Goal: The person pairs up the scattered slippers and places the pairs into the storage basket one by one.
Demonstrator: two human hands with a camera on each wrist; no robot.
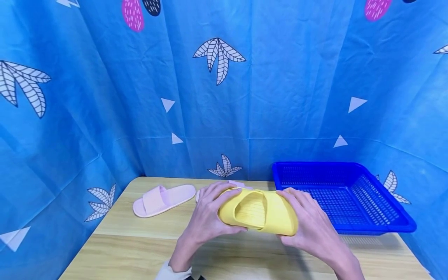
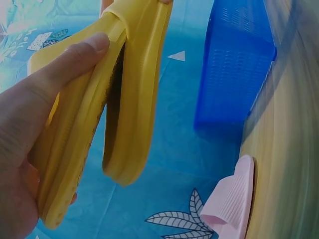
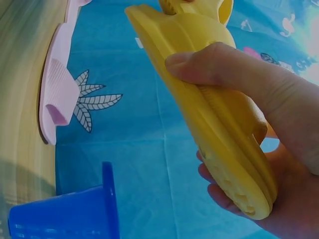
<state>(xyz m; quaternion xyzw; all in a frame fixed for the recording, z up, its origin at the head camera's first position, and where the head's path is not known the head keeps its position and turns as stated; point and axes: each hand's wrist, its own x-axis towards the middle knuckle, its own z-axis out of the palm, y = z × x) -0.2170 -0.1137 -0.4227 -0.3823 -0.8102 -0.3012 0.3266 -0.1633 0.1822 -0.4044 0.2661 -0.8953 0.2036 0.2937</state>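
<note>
A pair of yellow slippers [image 1: 280, 214] is held up over the front of the table, tucked together so that their straps overlap. My left hand [image 1: 208, 216] grips the left end, its thumb along the sole edge of one yellow slipper [image 2: 75, 149]. The right end is gripped by my right hand [image 1: 308, 221], whose thumb presses the side of a yellow slipper [image 3: 219, 134] while the fingers wrap underneath. In the left wrist view a gap separates the two soles below the straps.
A pink slipper [image 1: 155, 202] lies at the table's back left. Another pink slipper [image 1: 241, 184] is mostly hidden behind the hands. The blue plastic basket [image 1: 381, 227] stands at the back right of the wooden table [image 1: 140, 252]. Behind hangs a blue patterned curtain [image 1: 280, 97].
</note>
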